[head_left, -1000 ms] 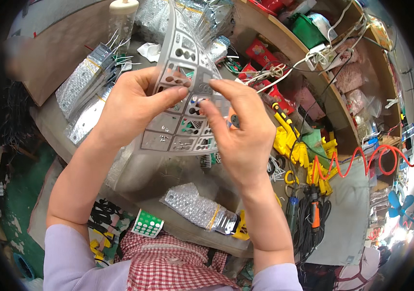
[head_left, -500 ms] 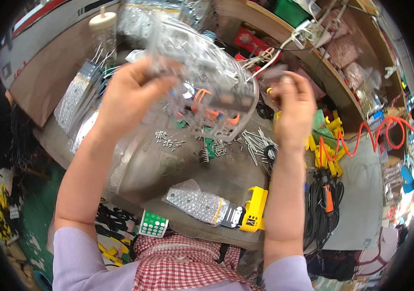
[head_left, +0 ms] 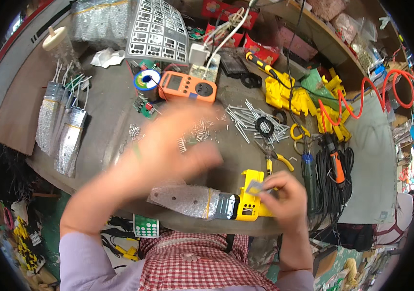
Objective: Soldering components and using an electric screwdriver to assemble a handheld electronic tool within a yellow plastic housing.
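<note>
- Our right hand sits at the near edge of the workbench, fingers pinched shut on a small grey-blue chip, held just over the yellow tool casing.
- Chip is tilted, one corner up toward the bench's far side; too small to tell more.
- Yellow casing lies w/ its long axis running left-right along the bench's near edge, joined at its left end to a silver bubble-wrapped blade; the blade's rounded tip points to our left.
- Our left hand is motion-blurred above the bench, left of & beyond the casing; fingers look spread, nothing seen in it, but grip can't be told for sure.
- Under that blur, beyond the casing: loose small screws scattered on the bench.
- Beyond-right of the casing: yellow-handled pliers, then a heap of long metal pins w/ a black ring on it.
- Further beyond: orange meter & a solder spool.
- Right of the casing: black cable coil, close.
- Open room: bare bench strip between casing & screws; far left of it, silver wrapped packs hang over the bench's left edge.
</note>
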### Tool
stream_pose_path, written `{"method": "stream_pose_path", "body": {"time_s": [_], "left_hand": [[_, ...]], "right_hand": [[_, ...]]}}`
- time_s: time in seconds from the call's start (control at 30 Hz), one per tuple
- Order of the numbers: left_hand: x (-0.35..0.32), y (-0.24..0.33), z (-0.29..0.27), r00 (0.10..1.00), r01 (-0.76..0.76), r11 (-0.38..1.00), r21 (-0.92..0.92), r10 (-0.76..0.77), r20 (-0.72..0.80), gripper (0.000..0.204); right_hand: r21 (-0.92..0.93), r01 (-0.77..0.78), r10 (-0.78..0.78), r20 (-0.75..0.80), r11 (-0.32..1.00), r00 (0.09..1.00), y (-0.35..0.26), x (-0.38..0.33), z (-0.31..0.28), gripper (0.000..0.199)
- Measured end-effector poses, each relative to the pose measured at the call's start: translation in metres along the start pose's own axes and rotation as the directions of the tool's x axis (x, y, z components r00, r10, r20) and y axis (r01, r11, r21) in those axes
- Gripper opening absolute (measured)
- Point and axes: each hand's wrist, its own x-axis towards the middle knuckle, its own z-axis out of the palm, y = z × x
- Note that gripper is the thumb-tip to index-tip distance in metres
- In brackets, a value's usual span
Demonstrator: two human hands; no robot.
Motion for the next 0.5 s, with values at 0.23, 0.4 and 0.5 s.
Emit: {"method": "stream_pose_path", "body": {"time_s": [0.23,0.4,0.5], "left_hand": [[-0.068,0.062,0.077,0.996,0.083,0.905,-0.417,-0.059,0.072,0.016],[-0.069,0.059,0.102,0.990,0.104,0.963,-0.250,-0.076,0.118,0.060],[-0.064,0.049,0.110,0.972,0.163,0.986,0.021,-0.164,0.170,0.077]], "right_hand": [[-0.042,0.153,-0.156,-0.074,0.987,0.985,-0.018,-0.032,0.028,0.031],[0.210,-0.266,0.294,-0.115,0.941,0.949,0.004,-0.071,0.026,0.020],[0.515,-0.459,0.635,-0.238,0.724,0.735,0.005,-0.070,0.033,0.037]]}}
